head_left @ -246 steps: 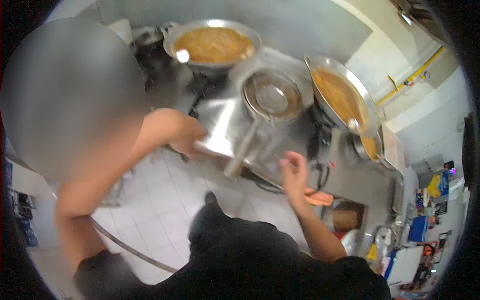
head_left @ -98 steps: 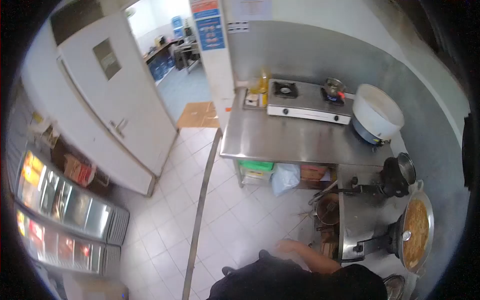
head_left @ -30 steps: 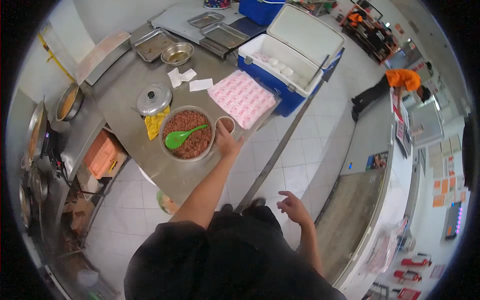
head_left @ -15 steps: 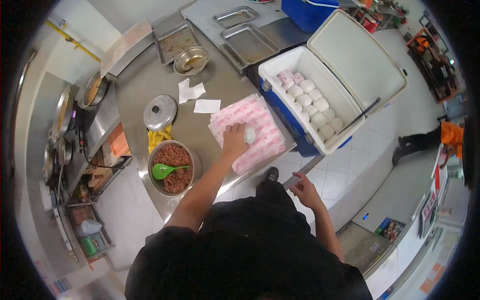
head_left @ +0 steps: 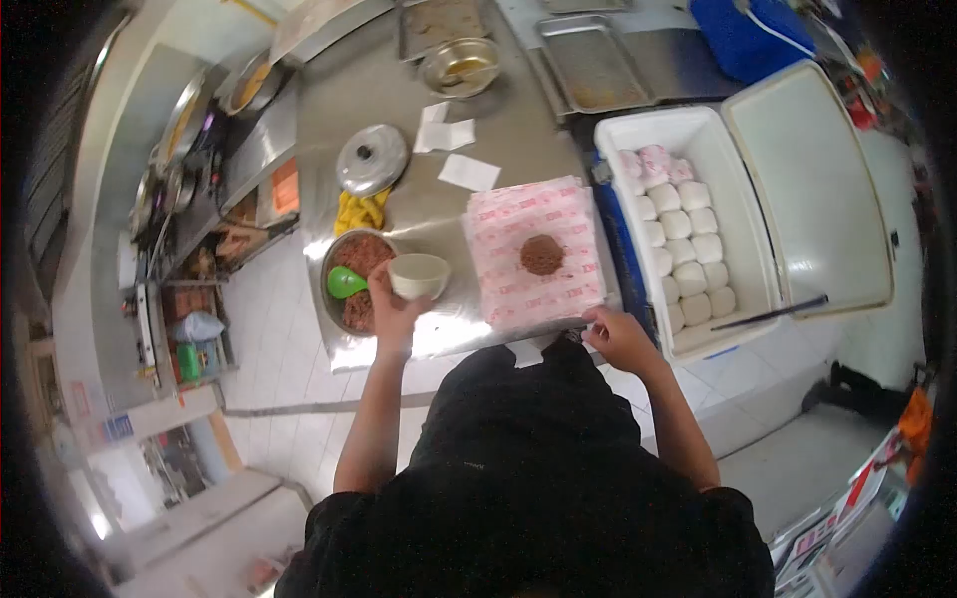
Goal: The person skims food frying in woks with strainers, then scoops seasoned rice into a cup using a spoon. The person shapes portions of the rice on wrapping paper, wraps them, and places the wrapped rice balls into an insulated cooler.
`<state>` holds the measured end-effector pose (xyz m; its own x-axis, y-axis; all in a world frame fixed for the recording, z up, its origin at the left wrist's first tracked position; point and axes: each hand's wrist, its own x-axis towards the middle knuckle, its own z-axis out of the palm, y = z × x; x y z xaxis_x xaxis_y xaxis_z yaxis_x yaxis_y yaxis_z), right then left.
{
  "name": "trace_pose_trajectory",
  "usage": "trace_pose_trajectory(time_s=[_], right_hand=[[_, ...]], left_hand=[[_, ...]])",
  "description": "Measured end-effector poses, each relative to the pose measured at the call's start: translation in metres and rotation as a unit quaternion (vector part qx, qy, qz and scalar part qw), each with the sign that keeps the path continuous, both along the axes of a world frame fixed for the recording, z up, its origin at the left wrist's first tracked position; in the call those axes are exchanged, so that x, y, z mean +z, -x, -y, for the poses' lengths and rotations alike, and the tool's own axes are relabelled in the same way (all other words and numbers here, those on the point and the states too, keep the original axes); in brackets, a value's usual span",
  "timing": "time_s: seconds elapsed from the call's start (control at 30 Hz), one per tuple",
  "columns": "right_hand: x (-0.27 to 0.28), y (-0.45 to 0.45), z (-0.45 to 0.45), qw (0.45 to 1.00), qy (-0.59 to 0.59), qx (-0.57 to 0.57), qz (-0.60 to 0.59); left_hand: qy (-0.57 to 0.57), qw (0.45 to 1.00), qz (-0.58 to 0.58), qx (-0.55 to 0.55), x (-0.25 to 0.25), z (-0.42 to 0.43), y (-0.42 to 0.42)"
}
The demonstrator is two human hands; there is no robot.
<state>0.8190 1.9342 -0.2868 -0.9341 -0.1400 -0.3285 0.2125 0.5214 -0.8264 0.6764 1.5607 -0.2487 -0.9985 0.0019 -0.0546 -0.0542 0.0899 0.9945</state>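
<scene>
My left hand is closed around a small off-white bowl, tilted beside a metal pot of brown rice. A green ladle rests in the rice. On a stack of pink-printed wrapping paper sits a rounded mound of brown rice, apart from both hands. At the stack's near right corner, my right hand has its fingers curled and pinched together; whether paper is between them is too small to tell.
Right of the steel table stands an open cooler with several rows of white wrapped bundles. A pot lid, yellow cloth, folded white papers and metal bowl lie on the table. Trays are behind.
My left hand has moved left from the paper to the pot, with the bowl. The rice mound now shows on the paper. My right hand has come up to the paper's corner.
</scene>
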Motion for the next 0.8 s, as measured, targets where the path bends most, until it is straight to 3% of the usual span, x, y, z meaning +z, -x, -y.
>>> trace_pose_trajectory(time_s=[0.07,0.13,0.23,0.27,0.33,0.4,0.5,0.6,0.63,0.67,0.7,0.73,0.8], right_hand=[[0.018,0.041,0.028,0.999,-0.008,0.037,-0.009],[0.017,0.078,0.078,0.993,0.023,0.060,-0.101],[0.044,0.131,0.174,0.972,0.038,0.085,-0.218],[0.038,0.146,0.215,0.950,0.030,0.097,-0.296],[0.030,0.171,0.283,0.910,-0.039,0.142,-0.388],[0.032,0.189,0.337,0.871,-0.160,0.204,-0.417],[0.005,0.206,0.391,0.843,-0.297,0.193,-0.405],[0.014,0.215,0.410,0.836,-0.322,0.194,-0.399],[0.015,0.218,0.411,0.840,-0.325,0.197,-0.387],[-0.004,0.225,0.408,0.890,-0.250,0.198,-0.325],[0.000,0.230,0.399,0.900,-0.258,0.231,-0.266],[0.014,0.233,0.388,0.906,-0.265,0.260,-0.205],[0.045,0.232,0.367,0.901,-0.308,0.270,-0.144]], left_hand=[[-0.164,0.980,0.085,0.068,0.021,0.042,-0.012],[-0.196,0.971,0.081,0.111,-0.049,0.150,-0.028],[-0.056,0.995,-0.027,0.074,-0.018,0.184,-0.033],[-0.296,0.953,0.014,0.067,-0.022,0.209,-0.036],[-0.552,0.833,0.041,0.001,-0.034,0.247,-0.036],[-0.609,0.786,0.021,-0.105,-0.044,0.275,-0.021],[-0.506,0.858,0.048,0.074,-0.004,0.268,-0.012],[-0.585,0.806,0.056,0.070,0.047,0.257,-0.005],[-0.589,0.803,0.070,0.056,0.033,0.273,-0.001],[-0.591,0.801,0.085,0.041,0.008,0.290,0.002],[-0.593,0.798,0.100,0.025,-0.013,0.302,0.006],[-0.468,0.867,0.153,0.080,-0.024,0.309,0.010],[-0.327,0.918,0.220,0.052,-0.035,0.319,0.015]])
